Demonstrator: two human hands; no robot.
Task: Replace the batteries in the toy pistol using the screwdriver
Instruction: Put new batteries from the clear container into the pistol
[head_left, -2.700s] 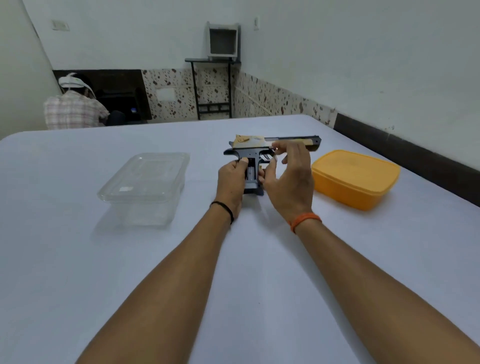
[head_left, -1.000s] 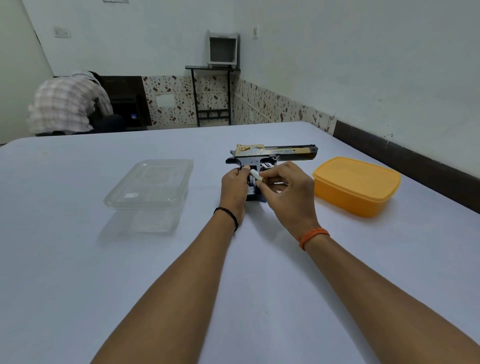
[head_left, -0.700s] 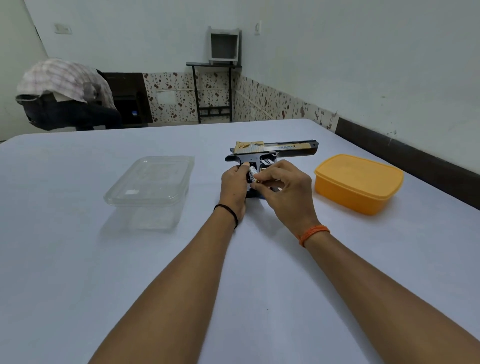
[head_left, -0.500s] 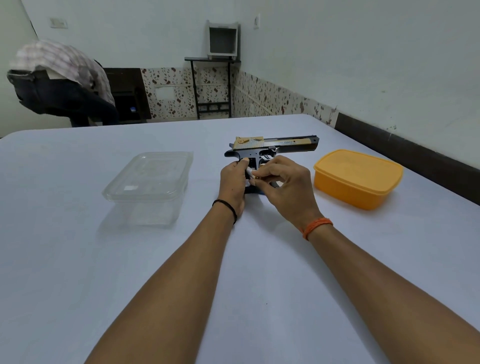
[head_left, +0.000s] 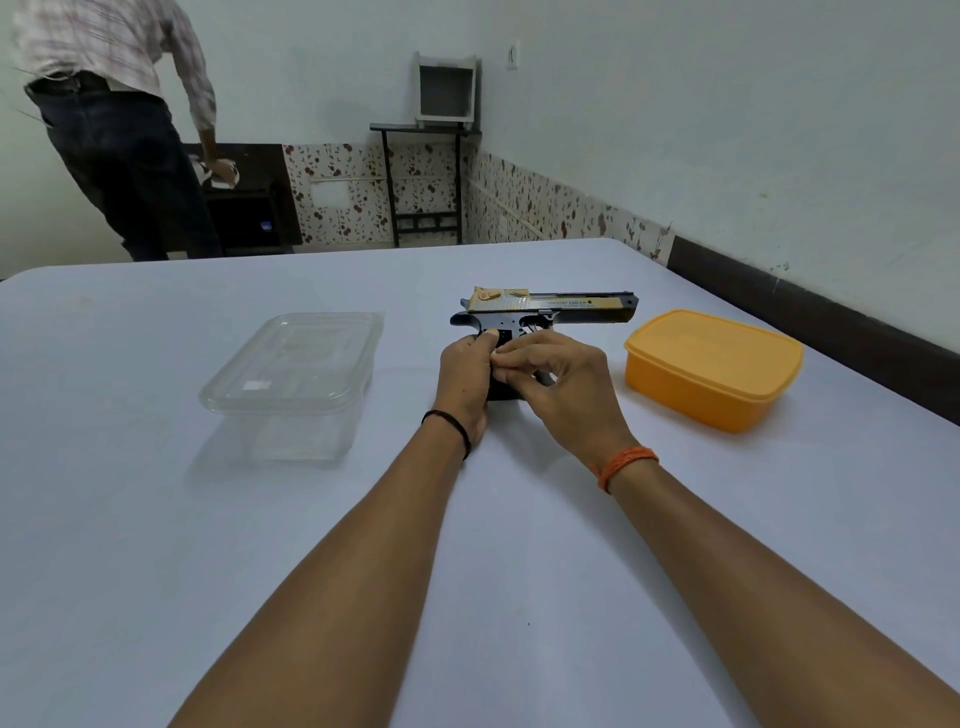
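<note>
Here the toy pistol (head_left: 545, 310) is lying on its side on the white table (head_left: 156, 519), past the middle and toward the far edge, with its black-and-gold barrel pointing to the right edge and its black grip pointing back toward the person. The left hand (head_left: 464, 375) is curling around the left side of the grip and holding it against the tabletop, the thumb lying on the top of the grip. The right hand (head_left: 558, 382) is coming in from the right with its fingers bent, and its fingertips (head_left: 501, 358) are pinching something small and pale right at the grip, touching the left thumb; it is mostly hidden, so what it is cannot be told. A black band is sitting on the left wrist and an orange one on the right.

A clear plastic container (head_left: 296, 374) with its lid on is standing to the left of the pistol, well apart from it. A yellow lidded box (head_left: 711, 366) is standing near the right edge, close to the muzzle but not touching it. Beyond the far left corner another person (head_left: 119, 130) in a checked shirt and dark trousers is standing, bending toward a dark cabinet.
</note>
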